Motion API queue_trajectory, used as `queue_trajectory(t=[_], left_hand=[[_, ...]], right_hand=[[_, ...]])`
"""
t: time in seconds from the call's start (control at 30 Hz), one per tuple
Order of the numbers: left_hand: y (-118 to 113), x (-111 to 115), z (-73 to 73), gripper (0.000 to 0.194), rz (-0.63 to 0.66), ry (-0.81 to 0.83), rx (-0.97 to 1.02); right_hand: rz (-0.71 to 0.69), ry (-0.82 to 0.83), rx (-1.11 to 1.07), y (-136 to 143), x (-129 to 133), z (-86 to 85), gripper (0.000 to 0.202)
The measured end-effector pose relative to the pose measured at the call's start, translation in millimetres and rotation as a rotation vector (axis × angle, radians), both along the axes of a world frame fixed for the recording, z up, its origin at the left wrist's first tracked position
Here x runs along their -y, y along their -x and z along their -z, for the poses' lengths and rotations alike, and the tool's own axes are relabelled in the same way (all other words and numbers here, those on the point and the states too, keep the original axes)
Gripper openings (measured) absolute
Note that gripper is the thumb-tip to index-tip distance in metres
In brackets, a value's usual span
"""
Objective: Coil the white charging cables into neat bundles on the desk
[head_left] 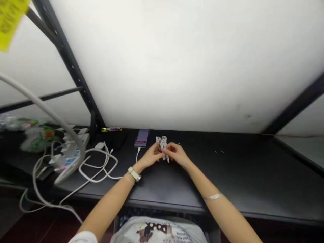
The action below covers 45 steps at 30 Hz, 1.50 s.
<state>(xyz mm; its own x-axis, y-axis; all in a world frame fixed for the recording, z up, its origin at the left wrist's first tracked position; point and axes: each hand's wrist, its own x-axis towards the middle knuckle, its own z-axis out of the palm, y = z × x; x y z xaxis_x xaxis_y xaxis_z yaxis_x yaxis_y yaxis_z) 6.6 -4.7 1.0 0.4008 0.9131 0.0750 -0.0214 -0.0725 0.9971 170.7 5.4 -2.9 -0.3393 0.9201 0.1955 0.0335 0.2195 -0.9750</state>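
Observation:
A bundled white cable [164,141] is held between both hands above the dark table, its loops pointing toward the back wall. My left hand [152,156], with a pale green watch on the wrist, has its fingers closed on the bundle's left side. From the right, my right hand [177,154] pinches the same bundle with thumb and fingers. A phone [141,138] lies just behind and left of my left hand, with a white charging cable [137,155] plugged into its near end.
White cables [103,168] tangle on the left side of the table [240,175], near a power strip [73,152]. A yellow wrapper [111,129] lies by the wall. Black shelf posts [76,74] stand at the left. A thick white cable [45,106] crosses the left foreground.

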Motion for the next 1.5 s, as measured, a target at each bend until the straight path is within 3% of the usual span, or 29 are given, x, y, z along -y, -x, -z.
queue_trajectory(t=[0.27,0.53,0.83,1.0,1.27,1.5], left_hand=[[0,2,-3.4,0.042,0.016,0.079,0.023],[-2,2,-5.4,0.026,-0.018,0.202,0.001],[3,-2,-6.4,0.031,-0.034,0.188,0.012],[6,-4,-5.1,0.032,-0.009,0.133,-0.023],[15,-7,3.0,0.033,-0.069,-0.055,-0.173],[16,-3,-3.9,0.028,-0.158,-0.213,-0.265]], right_hand=[[-0.018,-0.026,0.066,-3,0,0.7,0.039],[-0.027,-0.012,0.119,-3,1,3.1,0.039],[-0.065,0.052,0.040,0,4,-5.3,0.043],[-0.023,0.054,0.016,-2,2,-5.5,0.041],[-0.100,0.107,0.068,-15,2,-12.1,0.036],[-0.105,0.089,0.066,-22,-5,-7.2,0.035]])
